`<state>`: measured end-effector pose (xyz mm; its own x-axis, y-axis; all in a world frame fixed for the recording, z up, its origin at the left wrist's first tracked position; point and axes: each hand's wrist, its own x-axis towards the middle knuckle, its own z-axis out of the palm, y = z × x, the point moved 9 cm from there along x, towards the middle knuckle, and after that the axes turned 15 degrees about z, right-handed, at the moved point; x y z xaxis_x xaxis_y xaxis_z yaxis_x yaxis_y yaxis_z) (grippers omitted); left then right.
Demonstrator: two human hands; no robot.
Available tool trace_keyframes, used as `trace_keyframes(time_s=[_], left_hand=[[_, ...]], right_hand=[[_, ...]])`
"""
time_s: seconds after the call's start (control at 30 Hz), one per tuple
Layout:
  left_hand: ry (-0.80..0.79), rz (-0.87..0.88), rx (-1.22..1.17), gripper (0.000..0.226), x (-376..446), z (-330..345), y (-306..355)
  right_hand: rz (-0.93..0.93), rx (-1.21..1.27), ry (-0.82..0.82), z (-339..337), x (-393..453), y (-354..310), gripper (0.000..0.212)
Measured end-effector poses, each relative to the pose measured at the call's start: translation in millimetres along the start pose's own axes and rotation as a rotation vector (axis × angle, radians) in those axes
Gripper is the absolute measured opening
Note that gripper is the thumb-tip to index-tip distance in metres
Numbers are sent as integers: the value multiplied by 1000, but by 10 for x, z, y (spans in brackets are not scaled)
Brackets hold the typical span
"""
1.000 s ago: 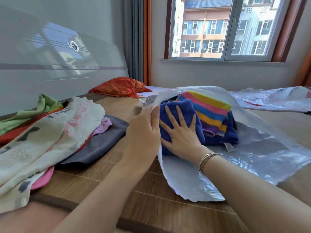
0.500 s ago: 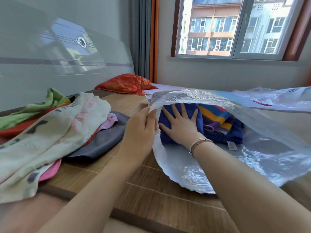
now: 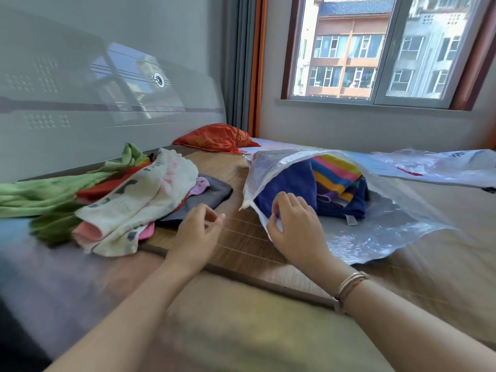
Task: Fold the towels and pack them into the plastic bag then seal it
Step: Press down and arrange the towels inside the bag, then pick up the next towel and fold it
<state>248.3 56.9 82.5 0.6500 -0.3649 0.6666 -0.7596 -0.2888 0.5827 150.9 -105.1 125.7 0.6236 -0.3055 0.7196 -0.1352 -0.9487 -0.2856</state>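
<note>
One clear crinkled plastic bag (image 3: 375, 224) lies on the woven bamboo mat (image 3: 241, 237), its mouth gaping toward the person. Inside sit two folded towels side by side: a dark blue towel (image 3: 290, 183) and a rainbow-striped towel (image 3: 335, 175). The right hand (image 3: 295, 226) pinches the bag's lower rim; the left hand (image 3: 198, 232) hovers loosely curled, holding nothing. To the left, one loose heap of unfolded towels (image 3: 128, 200) waits.
</note>
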Motion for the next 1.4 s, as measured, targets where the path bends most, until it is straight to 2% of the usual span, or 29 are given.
trace_keyframes(time_s=[0.13, 0.2, 0.27, 0.33, 0.4, 0.6, 0.7, 0.8, 0.97, 1.07, 1.13, 1.27, 1.4], left_hand=[[65, -14, 195, 5, -266, -412, -315], [72, -29, 293, 11, -303, -629, -423], [-8, -59, 396, 21, -315, -731, -593], [-171, -120, 554, 36, -344, -736, -825], [-284, -207, 689, 47, -390, -778, -1055], [-253, -340, 683, 33, -432, -936, -1353], [-253, -253, 721, 39, -373, -887, -1303], [-148, -145, 650, 35, -320, -892, -1125], [-48, -19, 386, 22, -244, -783, -561], [0, -89, 125, 22, -251, -645, -288], [13, -132, 50, 20, -277, -578, -232], [26, -230, 150, 29, -424, -722, -490], [-178, -275, 350, 44, -589, -700, -741]], right_hand=[[-115, 242, -134, 73, -334, -591, 9], [-135, 291, -261, 317, -445, -795, 8], [-96, 228, -460, 724, -522, -867, 30], [-13, 101, -660, 1131, -601, -792, 52], [34, -2, -741, 1367, -659, -721, 61], [48, -53, -776, 1524, -691, -661, 65], [84, 0, -801, 1519, -673, -645, 63], [128, 83, -821, 1502, -633, -651, 60], [294, 398, -805, 1323, -577, -614, 42], [499, 682, -770, 1169, -579, -482, 28], [579, 760, -752, 1107, -625, -353, 27], [621, 707, -772, 951, -758, -175, 35], [577, 598, -803, 839, -800, -233, 36]])
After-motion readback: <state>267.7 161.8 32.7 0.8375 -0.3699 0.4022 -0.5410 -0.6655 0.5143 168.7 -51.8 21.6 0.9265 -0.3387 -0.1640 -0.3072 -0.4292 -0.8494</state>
